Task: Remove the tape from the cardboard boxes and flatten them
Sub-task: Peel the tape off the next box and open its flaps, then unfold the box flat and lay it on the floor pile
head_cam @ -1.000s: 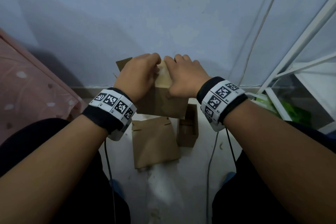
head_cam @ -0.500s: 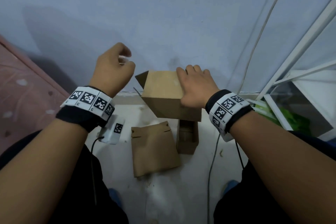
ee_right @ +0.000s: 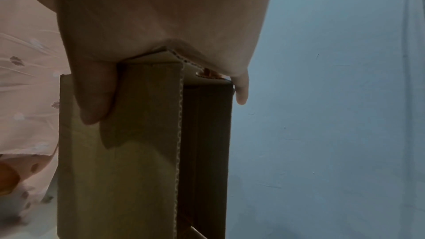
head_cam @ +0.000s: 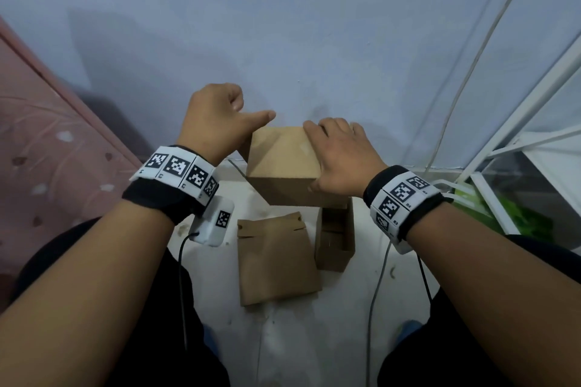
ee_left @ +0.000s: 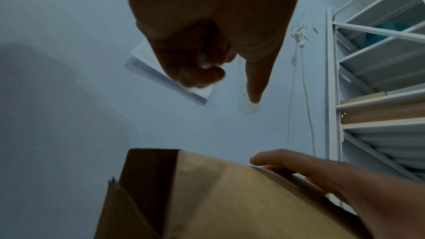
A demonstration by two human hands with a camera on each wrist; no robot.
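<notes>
My right hand [head_cam: 339, 154] holds a brown cardboard box [head_cam: 279, 163] up above the floor; the fingers hook over its far top edge and the thumb [ee_right: 96, 97] presses its near side. The box [ee_right: 128, 152] is open at the end, with its corrugated edge showing. My left hand [head_cam: 239, 113] hovers just left of the box [ee_left: 230, 197] without touching it. Its thumb points toward the box, and its fingers curl round a small pale scrap that looks like tape [ee_left: 204, 63].
On the white floor below lie a flattened box [head_cam: 276, 261] and a small open box [head_cam: 334, 239]. A pink bedcover [head_cam: 47, 166] fills the left side. A white metal shelf frame [head_cam: 518, 122] stands at the right, and a thin cable [head_cam: 471, 66] hangs down the wall.
My left hand let go of the box, pulled up and to the left, then came back beside it. The right hand kept hold and turned the box.
</notes>
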